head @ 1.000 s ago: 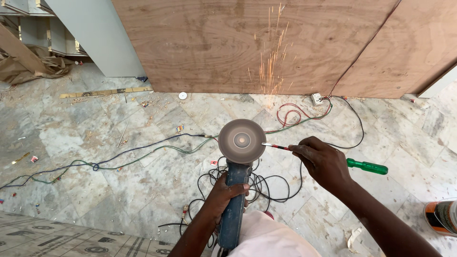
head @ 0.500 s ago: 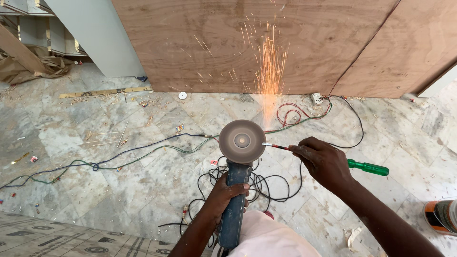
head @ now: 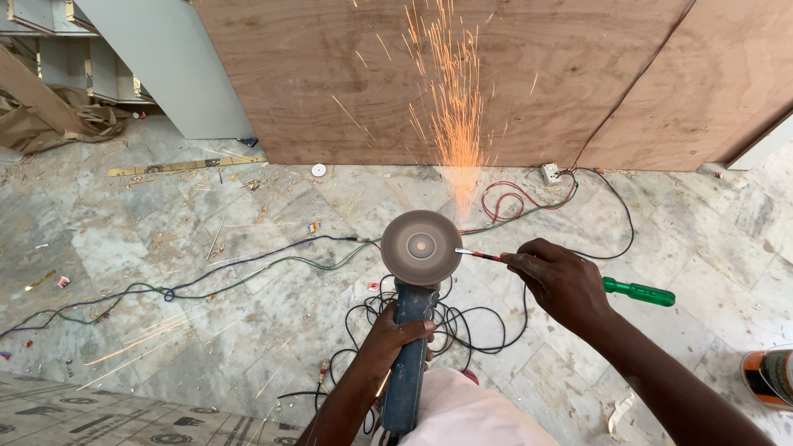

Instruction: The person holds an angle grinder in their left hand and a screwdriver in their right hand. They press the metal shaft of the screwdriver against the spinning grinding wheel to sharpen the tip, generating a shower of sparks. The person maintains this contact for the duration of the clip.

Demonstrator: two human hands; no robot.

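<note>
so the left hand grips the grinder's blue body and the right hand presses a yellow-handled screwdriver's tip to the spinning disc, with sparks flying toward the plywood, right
Not quite: the handle is green, not yellow, as the head view shows. The left hand does grip the blue grinder, and the right hand holds the screwdriver with its tip at the spinning disc, sparks flying toward the plywood.

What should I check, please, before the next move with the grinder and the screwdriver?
1. Left hand grips angle grinder body: ok.
2. Right hand holds green-handled screwdriver firmly: ok.
3. Screwdriver tip meets the spinning disc edge: ok.
4. Sparks fly away from the body, but toward the plywood boards: not ok.
5. Loose cables lie under the grinder: not ok.
6. Gloves on hands: not ok.
</note>
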